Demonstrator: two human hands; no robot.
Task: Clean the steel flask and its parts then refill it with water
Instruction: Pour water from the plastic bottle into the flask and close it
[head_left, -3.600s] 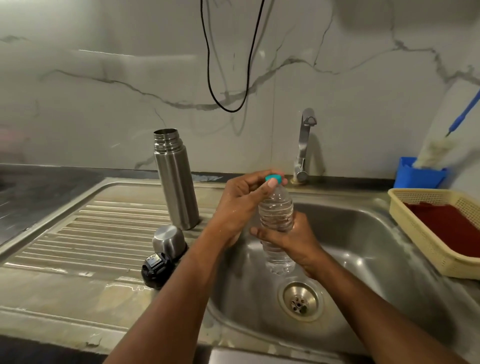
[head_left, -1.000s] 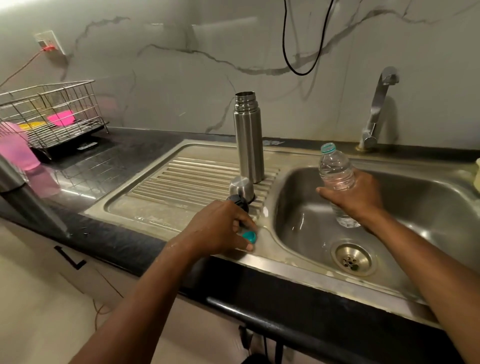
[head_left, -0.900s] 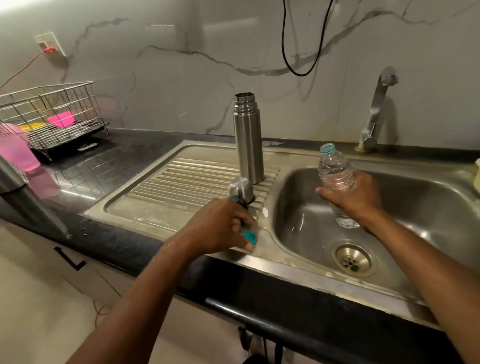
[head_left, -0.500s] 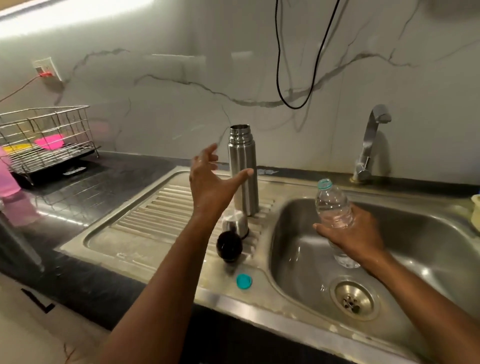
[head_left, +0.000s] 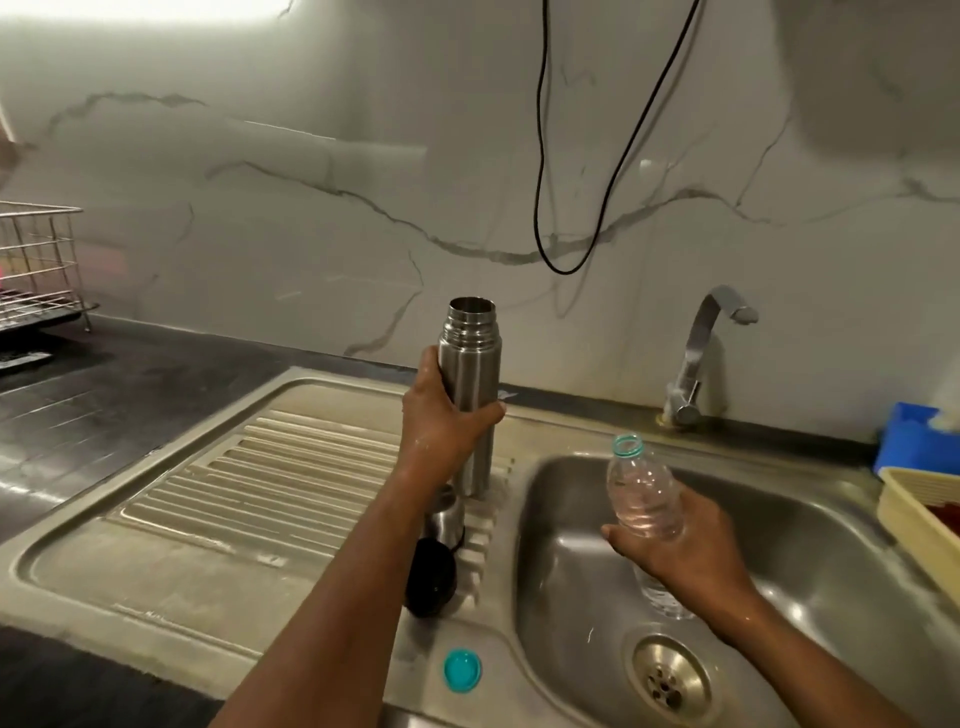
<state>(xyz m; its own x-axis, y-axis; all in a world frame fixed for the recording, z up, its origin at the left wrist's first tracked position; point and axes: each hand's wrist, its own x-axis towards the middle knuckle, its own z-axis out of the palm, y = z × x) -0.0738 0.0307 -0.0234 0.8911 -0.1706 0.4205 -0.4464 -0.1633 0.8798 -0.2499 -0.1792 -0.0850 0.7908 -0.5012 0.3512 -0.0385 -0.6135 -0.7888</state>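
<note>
The open steel flask (head_left: 470, 374) stands upright at the right end of the drainboard (head_left: 260, 483). My left hand (head_left: 441, 415) grips its body around the middle. Just in front of it, partly hidden by my forearm, lie the steel cup lid (head_left: 447, 514) and the black stopper (head_left: 430, 577). My right hand (head_left: 670, 545) holds an uncapped clear plastic water bottle (head_left: 641, 493) upright over the sink basin (head_left: 831, 561). The bottle's teal cap (head_left: 462, 670) lies on the sink's front rim.
A tap (head_left: 698, 353) stands behind the basin, and the drain (head_left: 667, 680) is at its bottom. A yellow basket (head_left: 919, 519) and a blue tub (head_left: 914, 441) sit at the right. A wire dish rack (head_left: 36, 265) is far left on the dark counter. A black cable (head_left: 571, 260) hangs down the wall.
My left hand unscrewed the teal cap, set it on the sink's front rim, then rose and closed round the flask. My right hand kept hold of the bottle.
</note>
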